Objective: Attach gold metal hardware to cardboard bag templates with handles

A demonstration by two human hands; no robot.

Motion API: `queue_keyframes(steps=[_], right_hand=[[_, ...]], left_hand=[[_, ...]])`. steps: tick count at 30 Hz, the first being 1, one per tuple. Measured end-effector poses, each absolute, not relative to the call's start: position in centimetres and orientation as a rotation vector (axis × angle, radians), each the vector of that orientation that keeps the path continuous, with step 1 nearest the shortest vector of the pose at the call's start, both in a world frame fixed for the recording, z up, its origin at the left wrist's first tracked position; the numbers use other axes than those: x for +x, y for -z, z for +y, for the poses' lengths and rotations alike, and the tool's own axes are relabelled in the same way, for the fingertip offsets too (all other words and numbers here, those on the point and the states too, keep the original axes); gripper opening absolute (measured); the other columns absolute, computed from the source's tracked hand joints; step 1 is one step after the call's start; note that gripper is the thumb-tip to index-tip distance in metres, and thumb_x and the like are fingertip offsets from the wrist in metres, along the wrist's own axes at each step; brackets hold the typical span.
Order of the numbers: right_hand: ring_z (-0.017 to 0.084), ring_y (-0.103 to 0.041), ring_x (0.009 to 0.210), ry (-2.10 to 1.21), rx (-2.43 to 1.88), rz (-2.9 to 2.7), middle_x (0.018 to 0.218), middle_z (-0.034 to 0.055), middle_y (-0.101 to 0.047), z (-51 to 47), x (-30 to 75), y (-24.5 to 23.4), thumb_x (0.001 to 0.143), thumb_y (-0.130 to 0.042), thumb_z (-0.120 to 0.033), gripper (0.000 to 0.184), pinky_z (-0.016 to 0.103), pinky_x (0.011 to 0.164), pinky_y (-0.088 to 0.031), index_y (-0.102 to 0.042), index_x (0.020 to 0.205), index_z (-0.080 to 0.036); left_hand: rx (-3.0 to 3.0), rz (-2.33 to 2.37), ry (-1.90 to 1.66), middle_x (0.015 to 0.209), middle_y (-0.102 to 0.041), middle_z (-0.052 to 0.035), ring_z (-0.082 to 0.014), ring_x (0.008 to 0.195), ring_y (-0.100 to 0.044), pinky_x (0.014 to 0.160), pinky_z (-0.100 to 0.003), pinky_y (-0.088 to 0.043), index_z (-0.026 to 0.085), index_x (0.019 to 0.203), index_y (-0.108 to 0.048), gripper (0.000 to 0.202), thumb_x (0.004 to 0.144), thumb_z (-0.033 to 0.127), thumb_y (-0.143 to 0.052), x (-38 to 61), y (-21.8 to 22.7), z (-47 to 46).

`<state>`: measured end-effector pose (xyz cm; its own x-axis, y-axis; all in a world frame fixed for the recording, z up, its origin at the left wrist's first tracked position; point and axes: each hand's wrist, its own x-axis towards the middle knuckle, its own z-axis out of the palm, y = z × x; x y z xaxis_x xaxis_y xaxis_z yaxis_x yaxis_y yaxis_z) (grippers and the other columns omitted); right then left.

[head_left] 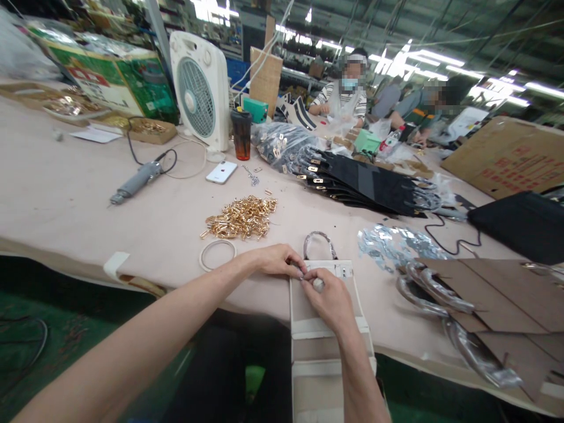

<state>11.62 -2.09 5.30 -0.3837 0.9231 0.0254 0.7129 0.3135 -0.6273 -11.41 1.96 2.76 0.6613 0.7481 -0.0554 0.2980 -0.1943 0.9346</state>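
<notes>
A beige bag panel (308,343) lies flat over the table's front edge, its lower part hanging toward me. At its top stands a handle (319,236) that looks wrapped in clear film. My left hand (282,259) is closed in a pinch at the panel's upper left corner. Against it, my right hand (329,294) rests on the panel with thumb and fingers pinched. The fingertips of both hands meet there, and whatever small thing they hold is hidden. A small whitish round spot shows by the right fingers; I cannot tell what it is.
Gold metal fittings (242,217) are heaped beyond my left hand, with a tape roll (217,254) nearer. An electric screwdriver (136,181), phone (221,172) and fan (200,91) stand or lie farther off. Silvery pieces (394,244), brown panels (497,294) and black bag pieces (365,179) lie right.
</notes>
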Motion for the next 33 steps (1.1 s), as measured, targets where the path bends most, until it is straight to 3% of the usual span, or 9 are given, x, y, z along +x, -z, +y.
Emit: queue_keyframes(steps=[16,33], right_hand=[[0.025,-0.071,0.094,-0.753,-1.464,-2.217,0.099,0.0010,-0.077,-2.1,11.5,-5.0,0.091,-0.064,-0.035,0.011,0.034,0.085,-0.046,-0.072,0.093,-0.027],[0.027,-0.072,0.090,-0.603,-1.667,-2.192,0.092,0.0038,-0.080,-2.1,10.6,-5.1,0.089,-0.069,-0.036,0.011,0.032,0.076,-0.044,-0.075,0.090,-0.027]], left_hand=[[1.770,0.822,-0.507,0.089,-0.073,-0.0020,-0.0136,0.078,-0.058,0.072,-0.022,-0.041,0.017,0.109,-0.079,0.036,0.092,0.047,-0.070,-11.6,-2.9,2.1],[1.798,0.926,-0.503,0.071,-0.061,0.0032,-0.0112,0.065,-0.046,0.059,-0.022,-0.033,0.019,0.106,-0.080,0.035,0.088,0.049,-0.073,-11.4,-2.8,2.0]])
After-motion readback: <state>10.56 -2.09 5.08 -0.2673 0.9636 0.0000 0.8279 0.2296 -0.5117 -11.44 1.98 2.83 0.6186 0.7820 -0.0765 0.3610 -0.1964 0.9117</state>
